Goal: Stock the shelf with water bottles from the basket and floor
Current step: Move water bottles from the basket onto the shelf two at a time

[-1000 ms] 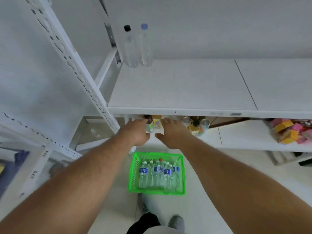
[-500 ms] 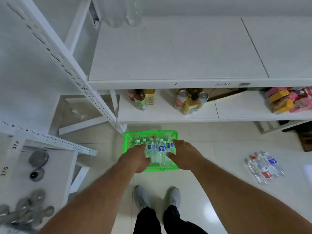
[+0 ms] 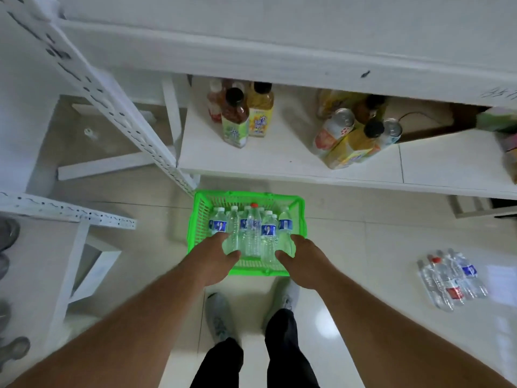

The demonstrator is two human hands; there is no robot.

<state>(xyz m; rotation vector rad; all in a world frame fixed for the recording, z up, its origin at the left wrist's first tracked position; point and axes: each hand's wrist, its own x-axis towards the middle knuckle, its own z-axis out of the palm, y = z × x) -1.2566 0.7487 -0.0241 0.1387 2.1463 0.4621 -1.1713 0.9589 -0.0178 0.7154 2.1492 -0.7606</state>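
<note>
Head view: both hands, left (image 3: pixel 215 259) and right (image 3: pixel 303 263), loosely spread, empty, above clear ribbed bottles (image 3: pixel 253 233) in green lattice basket (image 3: pixel 200 219)

- A shop or stockroom: white slotted metal shelving (image 3: pixel 117 107).
- Bottled drinks (image 3: pixel 240 119) and cans (image 3: pixel 335 130) on a shelf.
- A green shopping basket (image 3: pixel 195 228) on a tiled floor (image 3: pixel 363 247).

**Materials and finish**

Basket (image 3: pixel 199 219): glossy green plastic lattice. Water bottles (image 3: pixel 253 233): clear smooth plastic, blue paper-like labels. Floor (image 3: pixel 363 247), lower frame: glossy pale tile, reflective. Shelf board (image 3: pixel 279 161): matt white. Upright (image 3: pixel 112 93), upper left: white painted perforated metal.
</note>
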